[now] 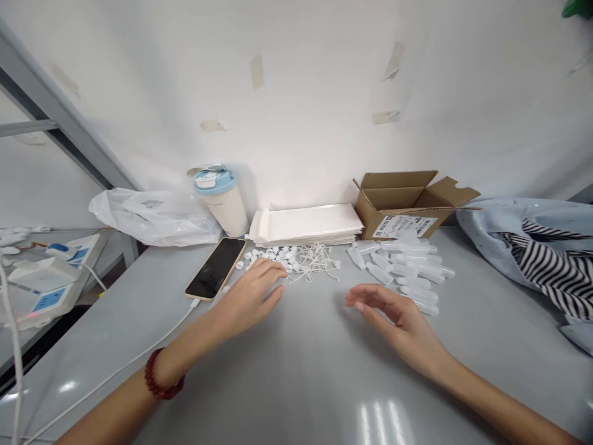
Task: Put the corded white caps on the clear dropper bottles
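My left hand [254, 290] lies over the grey table [296, 371] with fingers stretched out, its tips by a scatter of small white caps [273, 254] and thin white strings [315, 258]. It holds nothing. A red bead bracelet [157, 377] circles that wrist. My right hand [393, 318] hovers palm inward, fingers loosely extended and apart, empty, just left of a pile of several small clear plastic bottles [407, 269].
A phone [216, 268] on a white cable lies left of the caps. Behind stand a blue-lidded cup [222, 201], a stack of white bags [308, 224], an open cardboard box [403, 204] and a plastic bag [152, 216]. Striped cloth [551, 259] lies right; power strips [46, 284] left.
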A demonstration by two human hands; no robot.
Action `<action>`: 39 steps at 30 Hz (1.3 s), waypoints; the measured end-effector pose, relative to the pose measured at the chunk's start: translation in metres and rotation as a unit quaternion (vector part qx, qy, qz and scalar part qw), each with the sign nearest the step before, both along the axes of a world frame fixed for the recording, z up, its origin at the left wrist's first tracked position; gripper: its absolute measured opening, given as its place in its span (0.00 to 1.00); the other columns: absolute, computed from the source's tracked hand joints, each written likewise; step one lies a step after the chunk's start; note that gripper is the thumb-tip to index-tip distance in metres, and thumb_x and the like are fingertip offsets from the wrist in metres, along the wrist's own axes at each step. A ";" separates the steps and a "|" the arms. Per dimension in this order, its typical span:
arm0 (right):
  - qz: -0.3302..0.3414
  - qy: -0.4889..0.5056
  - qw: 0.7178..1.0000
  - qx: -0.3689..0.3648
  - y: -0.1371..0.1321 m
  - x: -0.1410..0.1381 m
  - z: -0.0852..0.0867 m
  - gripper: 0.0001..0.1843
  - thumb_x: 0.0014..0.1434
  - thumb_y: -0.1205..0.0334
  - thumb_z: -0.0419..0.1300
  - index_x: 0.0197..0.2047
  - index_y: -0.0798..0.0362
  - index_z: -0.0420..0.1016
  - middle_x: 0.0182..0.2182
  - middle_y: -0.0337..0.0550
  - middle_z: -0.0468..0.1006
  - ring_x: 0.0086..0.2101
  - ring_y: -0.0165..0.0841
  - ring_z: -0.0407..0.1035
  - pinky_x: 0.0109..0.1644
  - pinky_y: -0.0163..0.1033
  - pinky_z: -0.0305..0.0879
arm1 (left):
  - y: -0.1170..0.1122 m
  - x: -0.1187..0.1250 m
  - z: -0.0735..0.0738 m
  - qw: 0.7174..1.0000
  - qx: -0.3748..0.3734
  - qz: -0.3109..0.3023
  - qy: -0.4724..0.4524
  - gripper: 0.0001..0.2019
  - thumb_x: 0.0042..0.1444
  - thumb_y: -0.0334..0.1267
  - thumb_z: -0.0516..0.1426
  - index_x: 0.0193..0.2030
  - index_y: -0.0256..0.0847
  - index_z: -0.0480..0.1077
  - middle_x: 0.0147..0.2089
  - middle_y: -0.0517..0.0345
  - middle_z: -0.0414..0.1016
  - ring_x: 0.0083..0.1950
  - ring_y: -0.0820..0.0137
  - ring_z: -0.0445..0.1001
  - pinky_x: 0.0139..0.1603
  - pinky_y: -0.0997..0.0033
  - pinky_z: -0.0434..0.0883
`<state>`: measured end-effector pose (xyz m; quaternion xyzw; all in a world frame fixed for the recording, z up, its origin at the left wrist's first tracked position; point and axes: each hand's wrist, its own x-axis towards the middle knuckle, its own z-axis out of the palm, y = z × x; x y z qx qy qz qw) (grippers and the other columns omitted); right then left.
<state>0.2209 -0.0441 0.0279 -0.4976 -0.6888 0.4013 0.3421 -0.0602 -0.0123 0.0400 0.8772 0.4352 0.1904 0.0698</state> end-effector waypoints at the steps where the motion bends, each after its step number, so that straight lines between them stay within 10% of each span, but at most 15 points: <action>1: -0.005 -0.039 0.999 0.028 0.003 0.003 -0.001 0.13 0.63 0.53 0.53 0.46 0.49 0.71 0.43 0.48 0.79 0.41 0.40 0.74 0.36 0.42 0.73 | 0.000 0.008 -0.005 1.000 0.005 -0.004 -0.001 0.10 0.63 0.32 0.48 0.48 0.38 0.67 0.50 0.48 0.71 0.54 0.61 0.67 0.55 0.57 0.68; 7: 0.018 -0.212 0.952 0.221 0.019 0.020 -0.012 0.14 0.64 0.60 0.51 0.51 0.50 0.68 0.51 0.52 0.72 0.50 0.43 0.70 0.52 0.50 0.69 | -0.004 0.036 -0.033 0.999 0.034 0.019 -0.010 0.11 0.62 0.29 0.47 0.47 0.38 0.67 0.49 0.48 0.71 0.51 0.60 0.69 0.51 0.57 0.71; 20: 0.017 -0.476 0.830 0.290 0.036 0.018 -0.031 0.23 0.66 0.53 0.49 0.59 0.58 0.65 0.62 0.67 0.59 0.62 0.56 0.52 0.59 0.68 0.53 | -0.006 0.037 -0.042 0.999 0.042 -0.007 -0.026 0.14 0.62 0.24 0.44 0.46 0.38 0.68 0.47 0.48 0.70 0.49 0.62 0.68 0.48 0.59 0.72; 39: -0.030 -0.418 0.849 0.323 0.042 0.017 -0.026 0.16 0.67 0.62 0.45 0.46 0.56 0.72 0.41 0.56 0.76 0.45 0.45 0.68 0.58 0.64 0.50 | -0.008 0.037 -0.045 0.998 0.027 0.000 -0.052 0.14 0.62 0.26 0.45 0.48 0.37 0.68 0.49 0.47 0.69 0.53 0.60 0.67 0.53 0.55 0.71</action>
